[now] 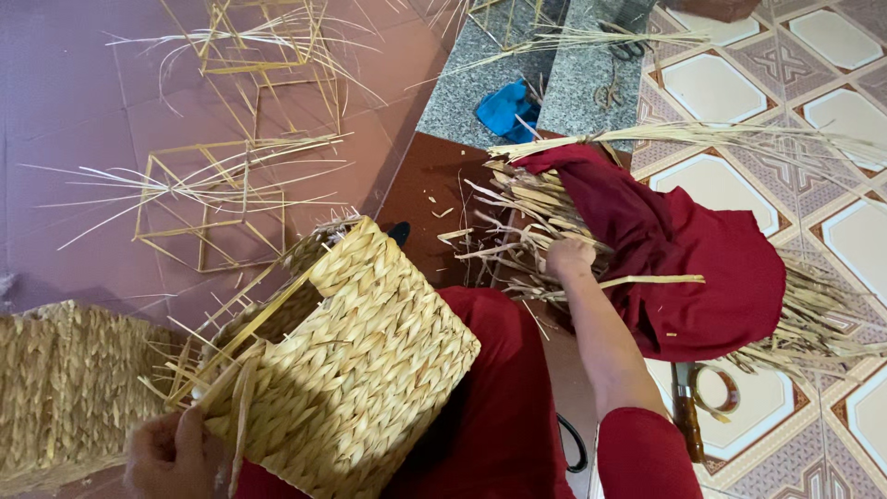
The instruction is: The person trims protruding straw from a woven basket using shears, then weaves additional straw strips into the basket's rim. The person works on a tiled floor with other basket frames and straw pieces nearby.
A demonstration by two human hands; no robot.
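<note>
Woven basket point(356, 360) on lap, tilted. Left hand point(171, 453) curled round loose strands at its open rim. Right hand point(570, 259), right of basket, pinching dried strip from bundle point(527, 217) under red cloth point(684, 249). Basket likely light, stiff; strips probably brittle, best gripped near base.

Rough woven-straw basket point(351, 360); matt red cloth point(702, 268); glossy floor tiles point(832, 111)
</note>
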